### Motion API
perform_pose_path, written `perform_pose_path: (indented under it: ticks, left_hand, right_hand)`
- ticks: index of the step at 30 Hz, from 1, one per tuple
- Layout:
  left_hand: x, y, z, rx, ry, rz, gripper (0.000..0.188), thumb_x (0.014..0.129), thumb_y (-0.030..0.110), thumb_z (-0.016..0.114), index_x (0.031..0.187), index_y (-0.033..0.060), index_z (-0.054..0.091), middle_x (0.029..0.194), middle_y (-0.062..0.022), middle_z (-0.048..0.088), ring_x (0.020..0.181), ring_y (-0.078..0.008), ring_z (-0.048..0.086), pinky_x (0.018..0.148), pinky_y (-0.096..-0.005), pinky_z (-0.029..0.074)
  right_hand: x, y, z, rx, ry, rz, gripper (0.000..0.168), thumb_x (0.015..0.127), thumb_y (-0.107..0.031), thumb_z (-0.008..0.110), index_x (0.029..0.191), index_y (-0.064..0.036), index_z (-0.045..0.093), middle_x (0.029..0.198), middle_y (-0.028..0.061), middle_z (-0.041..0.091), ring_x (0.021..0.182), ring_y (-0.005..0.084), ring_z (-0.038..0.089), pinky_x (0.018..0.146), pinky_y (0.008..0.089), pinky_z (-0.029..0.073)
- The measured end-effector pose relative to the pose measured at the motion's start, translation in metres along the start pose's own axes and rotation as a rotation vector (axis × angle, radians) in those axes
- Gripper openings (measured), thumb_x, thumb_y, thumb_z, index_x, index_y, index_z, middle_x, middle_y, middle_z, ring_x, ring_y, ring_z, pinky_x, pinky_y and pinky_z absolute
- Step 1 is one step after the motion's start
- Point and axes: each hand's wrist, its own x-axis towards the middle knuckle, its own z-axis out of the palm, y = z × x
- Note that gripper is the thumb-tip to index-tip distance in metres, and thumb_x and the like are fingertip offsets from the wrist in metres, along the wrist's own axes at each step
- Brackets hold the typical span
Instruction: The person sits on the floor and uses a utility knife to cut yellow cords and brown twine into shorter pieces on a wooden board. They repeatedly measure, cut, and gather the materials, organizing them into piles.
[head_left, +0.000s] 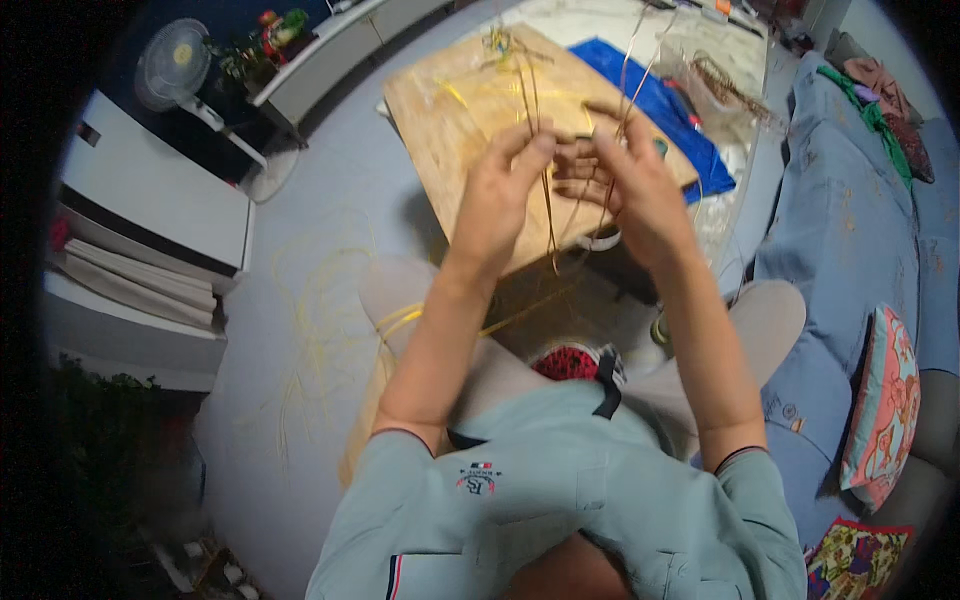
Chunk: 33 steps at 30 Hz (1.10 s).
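My left hand (495, 187) is above a wooden board, pinching thin brown strips (547, 202) between thumb and fingers. The strips run up past the hand and hang down to the board's near edge. To its right, my right hand (645, 180) has its thumb and index finger around another pair of thin brown strips (636, 56). Its other fingers are spread toward my left hand. Beneath both hands lies the pale wooden board (439, 142), with yellow strips (555, 94) scattered across it. What the strips are made of is unclear.
Blue sheeting (709, 169) and a clear bag (705, 97) lie right of the board. Loose yellow strips (304, 337) litter the floor at left; others (401, 316) cross my leg. A fan (176, 64) stands at far left, and a blue-covered sofa (832, 187) flanks the right.
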Motion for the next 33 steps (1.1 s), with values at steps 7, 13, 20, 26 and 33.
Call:
perform_pose_path:
  ticks: [7,13,20,26,33]
  left_hand:
    - [0.001,0.002,-0.001,-0.265,-0.149,-0.255,0.024,0.092,0.020,0.052,0.108,0.0021,0.058,0.095,-0.0043,0.062,0.081,-0.0079,0.057,0.068,-0.0205,0.047]
    - [0.006,-0.012,-0.010,-0.142,-0.323,-0.146,0.022,0.093,0.021,0.050,0.101,0.0015,0.058,0.078,-0.0019,0.060,0.061,-0.0080,0.057,0.057,-0.0217,0.048]
    - [-0.012,-0.015,-0.021,0.087,-0.379,-0.026,0.019,0.093,0.013,0.046,0.104,0.0003,0.056,0.088,-0.0059,0.060,0.080,-0.0148,0.059,0.073,-0.0265,0.048]
    - [-0.032,-0.010,-0.041,0.150,-0.511,0.034,0.029,0.089,0.016,0.052,0.113,0.0010,0.051,0.110,-0.0136,0.056,0.106,-0.0235,0.053,0.093,-0.0349,0.041]
    - [-0.016,-0.008,-0.082,-1.041,-0.289,-0.125,0.092,0.073,0.058,0.064,0.133,-0.0013,0.026,0.135,-0.0278,0.033,0.126,-0.0384,0.034,0.107,-0.0478,0.027]
  right_hand:
    - [0.009,0.004,0.002,-0.044,-0.139,0.033,0.041,0.095,-0.030,0.045,0.127,-0.009,0.030,0.086,0.0092,0.061,0.069,0.0163,0.065,0.060,0.0281,0.054]
    - [0.005,0.014,0.011,-0.126,-0.115,-0.055,0.039,0.097,-0.031,0.041,0.126,-0.008,0.032,0.066,0.0023,0.049,0.048,0.0075,0.048,0.044,0.0205,0.042]
    - [-0.017,0.022,0.019,-0.166,-0.098,-0.145,0.036,0.096,-0.020,0.043,0.125,0.000,0.032,0.076,0.0009,0.048,0.049,0.0029,0.038,0.041,0.0173,0.030]
    - [-0.037,0.025,0.013,-0.248,-0.240,-0.086,0.041,0.089,-0.012,0.053,0.125,0.002,0.037,0.102,0.0090,0.056,0.089,0.0122,0.055,0.075,0.0242,0.044]
    - [-0.064,0.025,0.011,-0.694,-0.376,-0.025,0.026,0.087,-0.019,0.057,0.105,-0.001,0.056,0.070,0.0081,0.059,0.060,0.0154,0.053,0.058,0.0270,0.043]
